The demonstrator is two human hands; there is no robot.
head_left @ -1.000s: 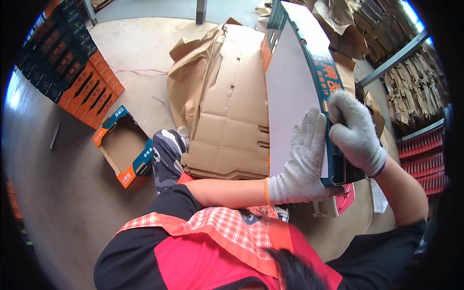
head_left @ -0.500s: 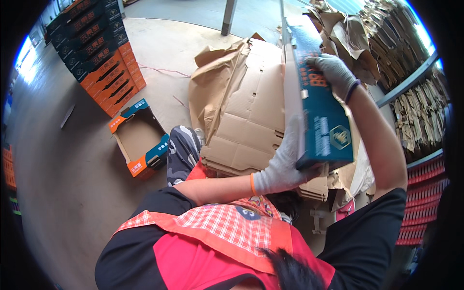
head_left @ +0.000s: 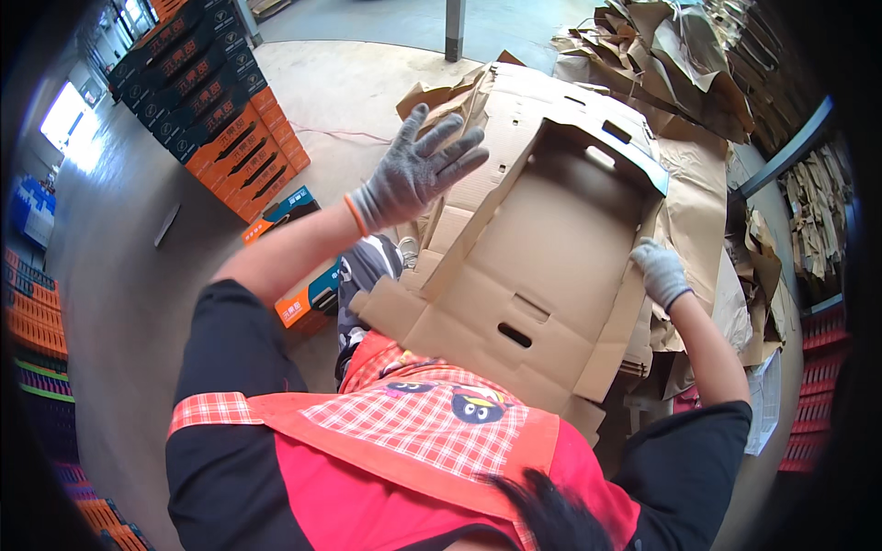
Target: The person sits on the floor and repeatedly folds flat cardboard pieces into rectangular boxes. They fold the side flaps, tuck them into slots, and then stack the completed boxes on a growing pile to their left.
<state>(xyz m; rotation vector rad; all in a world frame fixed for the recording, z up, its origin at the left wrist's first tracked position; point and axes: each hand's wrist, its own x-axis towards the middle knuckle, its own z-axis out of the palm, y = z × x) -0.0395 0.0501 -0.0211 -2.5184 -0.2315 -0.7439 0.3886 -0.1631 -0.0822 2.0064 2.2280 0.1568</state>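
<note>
A partly folded cardboard box (head_left: 542,253) lies with its plain brown inside facing up. Its far end and long sides stand up, while the near end flap with a slotted handle hole lies flat towards my apron. My gloved right hand (head_left: 660,273) is closed on the upper edge of its right side wall. To the left of the box, my gloved left hand (head_left: 418,173) is raised in the air, fingers spread, holding nothing. Under the box is a stack of flat cardboard blanks (head_left: 514,96).
An orange and teal box (head_left: 308,308) sits on the floor at my left, partly hidden by my arm. Behind it rises a tall stack of similar boxes (head_left: 216,115). Crumpled brown paper (head_left: 680,60) is heaped at the far right, near red crates (head_left: 816,386).
The box has turned from upright, printed side showing, to lying inside-up on the stack, near end opened out. My left hand has let go and lifted leftward; my right hand has moved down its side.
</note>
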